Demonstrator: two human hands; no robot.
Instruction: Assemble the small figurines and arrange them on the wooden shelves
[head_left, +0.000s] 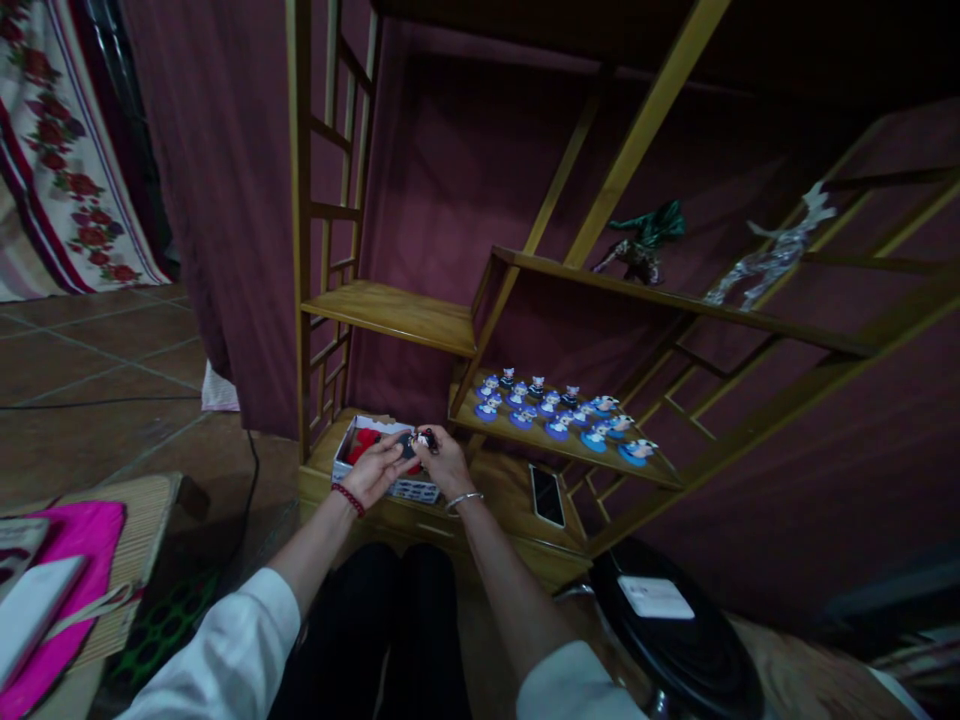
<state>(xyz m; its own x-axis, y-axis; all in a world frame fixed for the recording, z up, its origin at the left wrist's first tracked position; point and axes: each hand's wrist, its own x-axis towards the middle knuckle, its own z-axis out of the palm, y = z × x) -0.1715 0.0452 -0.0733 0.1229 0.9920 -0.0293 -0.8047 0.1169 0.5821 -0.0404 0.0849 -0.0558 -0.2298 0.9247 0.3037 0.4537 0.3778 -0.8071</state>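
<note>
Wooden shelf (397,312); left hand (375,471), right hand (446,464) partly hiding figurine (422,440).

Above left shelf (394,315): passage offered between lattice side (300,130) and front post (643,135). Figurine shelf (660,475): depth obstructed by figurine rows (549,404). Lower board (501,485): gap left between box (417,491) and phone (547,496).

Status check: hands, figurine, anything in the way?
Left hand and right hand: both holding small figurine. Open box below; nothing seen blocking hands. More figurines on shelf, to the right.
</note>
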